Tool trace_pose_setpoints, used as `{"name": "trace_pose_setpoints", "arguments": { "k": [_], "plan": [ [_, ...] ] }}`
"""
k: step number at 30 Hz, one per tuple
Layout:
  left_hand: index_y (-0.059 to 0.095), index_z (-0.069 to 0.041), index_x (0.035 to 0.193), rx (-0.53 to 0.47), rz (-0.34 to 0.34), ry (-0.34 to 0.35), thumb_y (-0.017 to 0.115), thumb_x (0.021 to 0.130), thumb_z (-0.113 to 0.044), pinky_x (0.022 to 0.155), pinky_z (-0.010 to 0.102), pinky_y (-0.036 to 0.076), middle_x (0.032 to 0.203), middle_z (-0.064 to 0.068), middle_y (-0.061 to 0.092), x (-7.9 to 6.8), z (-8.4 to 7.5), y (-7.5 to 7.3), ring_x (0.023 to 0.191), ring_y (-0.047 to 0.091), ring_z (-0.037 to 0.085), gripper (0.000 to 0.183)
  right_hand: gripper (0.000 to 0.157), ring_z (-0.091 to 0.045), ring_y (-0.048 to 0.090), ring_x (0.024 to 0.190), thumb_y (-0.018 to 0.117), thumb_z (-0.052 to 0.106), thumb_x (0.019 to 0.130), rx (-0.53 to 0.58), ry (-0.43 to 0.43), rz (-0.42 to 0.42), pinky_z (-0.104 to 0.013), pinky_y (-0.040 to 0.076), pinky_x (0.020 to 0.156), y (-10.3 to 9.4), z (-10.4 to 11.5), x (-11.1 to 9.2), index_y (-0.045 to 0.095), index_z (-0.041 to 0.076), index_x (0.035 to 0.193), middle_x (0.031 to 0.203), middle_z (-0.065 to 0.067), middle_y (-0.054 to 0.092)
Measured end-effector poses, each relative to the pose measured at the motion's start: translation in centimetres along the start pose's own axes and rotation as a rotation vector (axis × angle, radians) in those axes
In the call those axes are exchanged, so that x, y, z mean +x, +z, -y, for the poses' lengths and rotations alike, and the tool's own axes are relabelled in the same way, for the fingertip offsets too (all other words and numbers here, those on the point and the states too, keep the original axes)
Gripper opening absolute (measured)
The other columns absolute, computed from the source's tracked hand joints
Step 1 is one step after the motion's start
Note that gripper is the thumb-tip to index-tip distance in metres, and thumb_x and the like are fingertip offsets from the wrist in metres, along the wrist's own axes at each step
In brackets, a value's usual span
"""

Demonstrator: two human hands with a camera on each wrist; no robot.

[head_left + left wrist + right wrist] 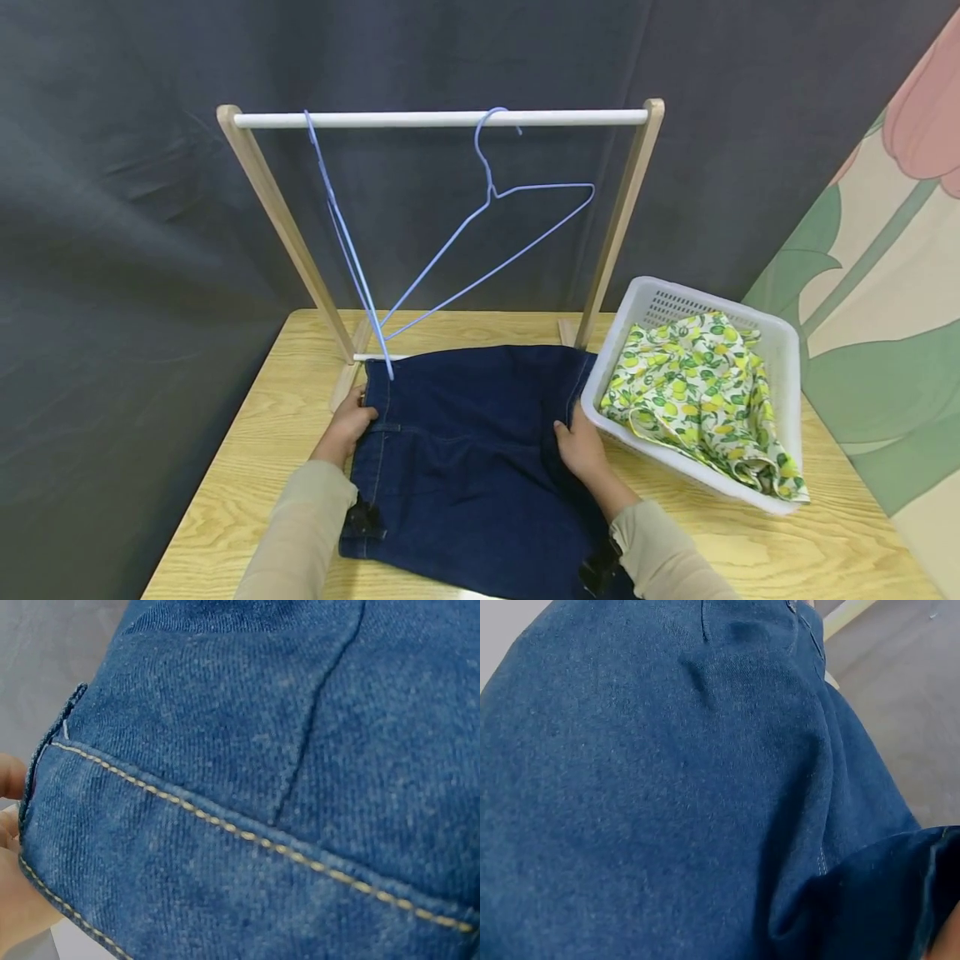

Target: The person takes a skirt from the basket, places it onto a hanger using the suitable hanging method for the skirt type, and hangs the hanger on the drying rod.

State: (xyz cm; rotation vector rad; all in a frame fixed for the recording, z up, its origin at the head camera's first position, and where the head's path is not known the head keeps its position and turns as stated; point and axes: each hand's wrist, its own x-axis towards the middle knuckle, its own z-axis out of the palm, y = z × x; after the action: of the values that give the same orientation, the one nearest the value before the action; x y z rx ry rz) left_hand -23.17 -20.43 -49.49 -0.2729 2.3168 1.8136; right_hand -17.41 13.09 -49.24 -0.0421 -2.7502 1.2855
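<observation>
A dark blue denim garment (465, 467) spreads across the front of the table, its far edge near the rack's base. My left hand (349, 423) grips its left edge, with the thumb on top. On the opposite side, my right hand (582, 446) holds the right edge, thumb over the cloth and other fingers hidden beneath. Yellow stitching runs along a band of the denim (247, 832) in the left wrist view. Folds bunch in the denim (667, 787) near the right hand in the right wrist view.
A wooden rack with a white bar (405, 120) stands behind the garment. From it hang a blue hanger (345, 233) at left, its lower end overlapping the denim, and another blue hanger (450, 242). At right, a white basket (787, 367) holds lemon-print cloth (697, 392).
</observation>
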Motion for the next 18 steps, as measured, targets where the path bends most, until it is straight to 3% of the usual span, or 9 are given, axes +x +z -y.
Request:
{"name": "trace_pose_setpoints", "arguments": {
  "k": [4, 7, 11, 14, 15, 18],
  "plan": [
    [0.029, 0.004, 0.129, 0.025, -0.007, -0.012, 0.041, 0.069, 0.012, 0.069, 0.032, 0.041, 0.109, 0.025, 0.044, 1.2, 0.0, -0.7, 0.087, 0.048, 0.028, 0.062, 0.059, -0.044, 0.036, 0.109, 0.049, 0.003, 0.083, 0.001, 0.039, -0.065, -0.050, 0.029, 0.090, 0.4, -0.3, 0.3, 0.019, -0.007, 0.132, 0.123, -0.032, 0.035],
    [0.031, 0.006, 0.127, 0.031, -0.009, -0.047, 0.043, 0.072, 0.007, 0.066, 0.032, 0.042, 0.109, 0.025, 0.044, 1.9, -0.2, -1.2, 0.084, 0.049, 0.027, 0.056, 0.057, -0.046, 0.038, 0.106, 0.050, 0.003, 0.083, -0.007, 0.098, -0.067, -0.051, 0.031, 0.087, 0.4, -0.4, 0.4, 0.021, -0.008, 0.131, 0.120, -0.033, 0.038],
    [0.032, 0.010, 0.124, 0.086, 0.007, -0.092, 0.049, 0.078, -0.005, 0.078, 0.039, 0.041, 0.114, 0.026, 0.041, 3.3, 0.1, -1.8, 0.094, 0.047, 0.032, 0.051, 0.055, -0.045, 0.036, 0.109, 0.050, 0.006, 0.085, 0.003, 0.120, -0.074, -0.051, 0.029, 0.090, 0.9, -1.4, 0.8, 0.023, -0.007, 0.131, 0.120, -0.034, 0.037],
    [0.036, 0.012, 0.120, 0.125, 0.038, -0.085, 0.056, 0.079, -0.012, 0.084, 0.043, 0.037, 0.114, 0.026, 0.043, 5.4, 1.6, -2.4, 0.099, 0.045, 0.034, 0.052, 0.057, -0.041, 0.032, 0.114, 0.049, 0.016, 0.087, -0.004, 0.085, -0.128, -0.044, 0.024, 0.096, 2.3, -4.2, 1.4, 0.022, -0.003, 0.134, 0.123, -0.032, 0.035],
    [0.041, 0.010, 0.117, 0.102, 0.057, -0.038, 0.060, 0.077, -0.014, 0.080, 0.041, 0.040, 0.109, 0.023, 0.048, 6.9, 3.1, -2.7, 0.094, 0.049, 0.032, 0.050, 0.058, -0.042, 0.031, 0.115, 0.049, 0.018, 0.087, -0.022, 0.093, -0.135, -0.044, 0.024, 0.096, 2.7, -5.2, 1.7, 0.021, -0.002, 0.134, 0.124, -0.032, 0.034],
    [0.045, 0.008, 0.114, 0.104, 0.077, -0.031, 0.063, 0.075, -0.010, 0.078, 0.040, 0.041, 0.104, 0.021, 0.050, 8.4, 4.2, -3.2, 0.090, 0.050, 0.031, 0.046, 0.061, -0.042, 0.032, 0.113, 0.049, 0.020, 0.088, -0.089, 0.136, -0.128, -0.044, 0.026, 0.095, 3.6, -7.4, 2.3, 0.018, -0.001, 0.136, 0.124, -0.033, 0.034]
  ]
}}
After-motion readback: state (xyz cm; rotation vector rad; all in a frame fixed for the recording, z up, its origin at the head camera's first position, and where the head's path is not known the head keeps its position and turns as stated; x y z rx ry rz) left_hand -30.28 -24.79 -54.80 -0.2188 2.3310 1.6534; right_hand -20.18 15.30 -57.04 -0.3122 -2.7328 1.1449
